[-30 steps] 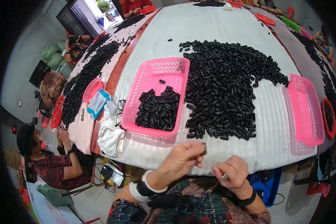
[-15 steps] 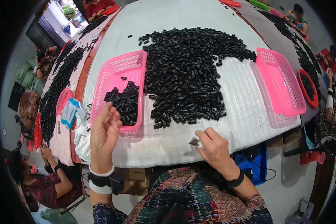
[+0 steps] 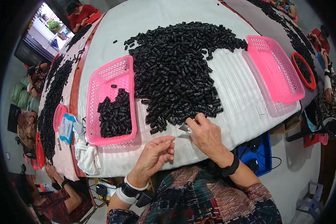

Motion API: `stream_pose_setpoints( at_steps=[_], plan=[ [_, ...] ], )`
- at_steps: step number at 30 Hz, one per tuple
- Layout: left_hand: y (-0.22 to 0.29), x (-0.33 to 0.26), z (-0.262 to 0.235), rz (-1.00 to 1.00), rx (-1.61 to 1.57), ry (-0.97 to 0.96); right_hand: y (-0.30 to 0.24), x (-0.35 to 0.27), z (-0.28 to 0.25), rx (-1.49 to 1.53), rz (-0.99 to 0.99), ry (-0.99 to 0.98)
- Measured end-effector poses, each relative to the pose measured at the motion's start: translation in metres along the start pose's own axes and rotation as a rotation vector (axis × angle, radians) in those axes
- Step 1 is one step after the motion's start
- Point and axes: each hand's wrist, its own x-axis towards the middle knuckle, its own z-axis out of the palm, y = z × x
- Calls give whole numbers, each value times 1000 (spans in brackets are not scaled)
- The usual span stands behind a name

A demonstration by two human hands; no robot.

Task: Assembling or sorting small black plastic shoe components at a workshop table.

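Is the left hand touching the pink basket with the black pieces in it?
Apart. The head view shows bare white table cover between the left hand and the near rim of the pink basket.

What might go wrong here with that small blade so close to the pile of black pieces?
The right hand holds a small metal blade near the left hand; a slip may nick fingers. The black pieces lie loose near the table edge, so some might roll off.
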Motion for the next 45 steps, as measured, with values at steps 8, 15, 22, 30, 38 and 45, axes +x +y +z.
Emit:
stream_pose_setpoints(
  at_steps=[8, 15, 22, 30, 38, 45],
  plan=[
    [-1, 10, 9, 29, 22, 15, 3, -4, -1, 57, 57, -75],
    [-4, 9, 22, 192, 107, -87, -11, 1, -32, 702, 120, -222],
    [0, 4, 26, 233, 98, -72, -18, -2, -42, 832, 44, -105],
    [0, -2, 29, 269, 151, -59, -19, -6, -39, 647, -168, 20],
    [3, -8, 32, 197, 163, -85, -16, -10, -35, 510, -349, 141],
    [4, -10, 33, 167, 194, -109, -19, -11, -46, 908, 2, -61]
  ],
)
